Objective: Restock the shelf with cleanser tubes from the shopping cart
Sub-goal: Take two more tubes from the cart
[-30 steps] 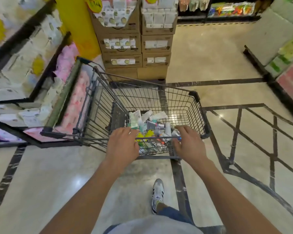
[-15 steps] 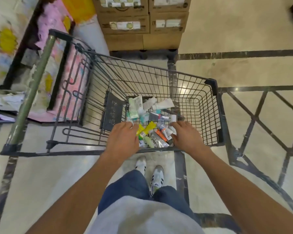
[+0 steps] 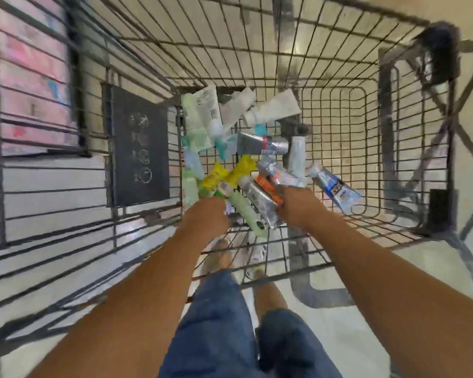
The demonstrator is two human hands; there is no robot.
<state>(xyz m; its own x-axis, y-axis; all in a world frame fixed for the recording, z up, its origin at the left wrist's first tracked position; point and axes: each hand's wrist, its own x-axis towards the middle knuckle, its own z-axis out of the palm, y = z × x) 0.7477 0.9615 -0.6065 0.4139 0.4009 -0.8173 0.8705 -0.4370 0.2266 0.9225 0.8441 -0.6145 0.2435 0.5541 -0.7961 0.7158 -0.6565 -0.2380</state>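
Note:
A wire shopping cart (image 3: 257, 58) fills the view from above. On its floor lies a loose pile of several cleanser tubes: white ones (image 3: 273, 107) at the back, a silver tube (image 3: 262, 144), a yellow tube (image 3: 238, 173), a pale green tube (image 3: 246, 214) and a blue-and-white tube (image 3: 336, 188). My left hand (image 3: 205, 216) reaches down onto the yellow and green tubes. My right hand (image 3: 298, 208) is on the silver and orange tubes beside it. The fingers of both hands are hidden under the backs of the hands, and the frame is blurred.
A black placard (image 3: 141, 148) hangs on the cart's left inner wall. Pink packaged goods (image 3: 30, 85) show through the wires at far left. The cart's right half holds no tubes. My legs and shoes stand on the pale floor (image 3: 352, 336) below.
Both hands have left the cart's handle edge and dropped into the basket onto the tube pile. The camera has tilted down and moved much closer over the cart.

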